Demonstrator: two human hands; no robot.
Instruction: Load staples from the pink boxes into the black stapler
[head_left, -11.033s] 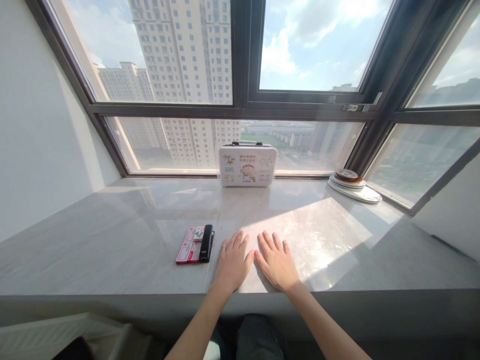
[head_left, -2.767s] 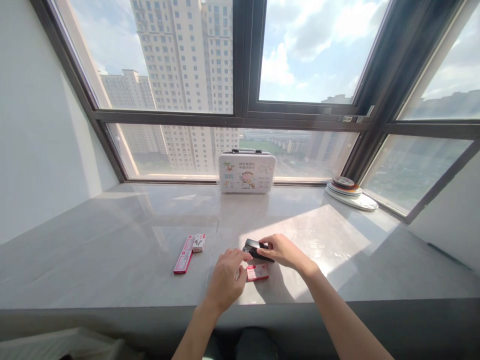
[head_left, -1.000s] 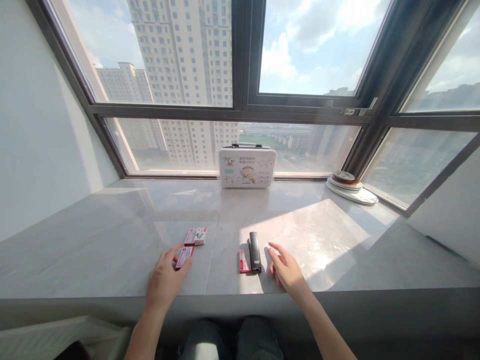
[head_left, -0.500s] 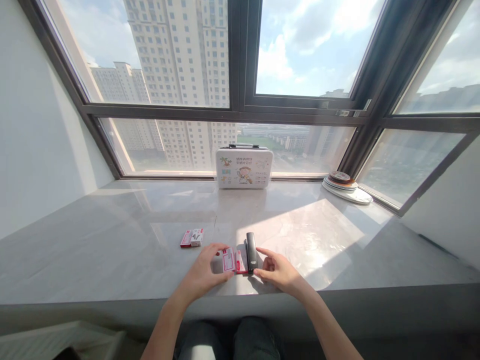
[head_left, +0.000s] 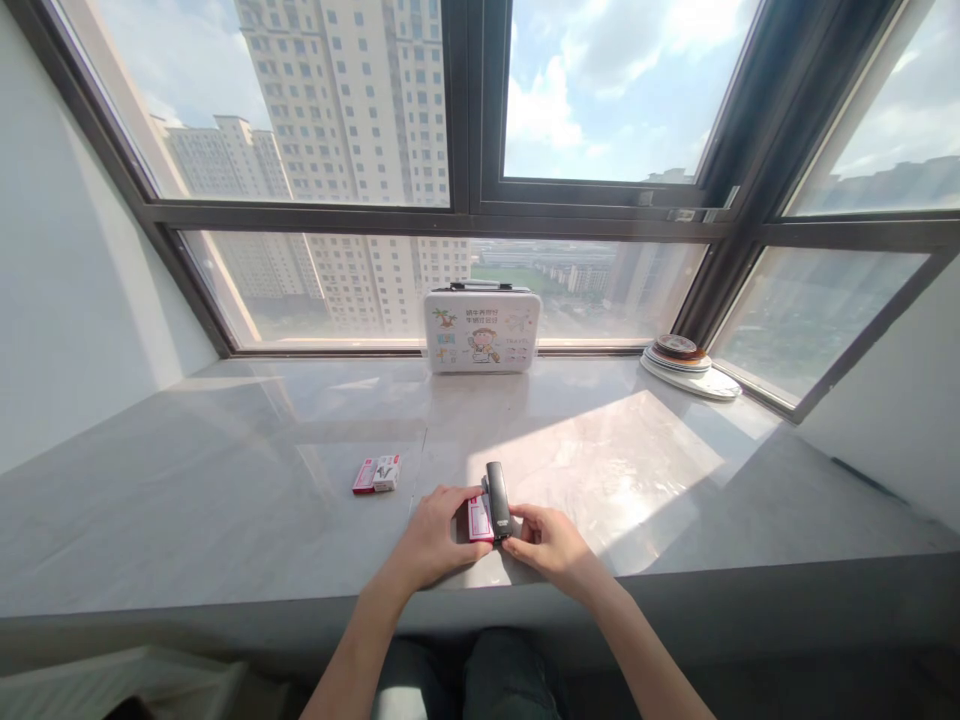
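Just slid pink-white box (head_left: 479, 521) up against black stapler (head_left: 498, 498) on sill (head_left: 225, 520), apparently over now-hidden second box, holding it by its ends in left hand (head_left: 433, 532); touching stapler with right hand (head_left: 553, 543), grip unclear. Now gathered closer, well right of small white box (head_left: 386, 473) and flat red-edged box (head_left: 364, 476).

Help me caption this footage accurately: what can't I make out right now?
All in the head view:
Anything beneath the pink-and-white box: covered by the box itself.
Some fingertips of the left hand: hidden behind that hand.
Underside of the stapler: hidden by its black top.
Small print on the white box: too small.
Legs: cut off by the bottom edge.
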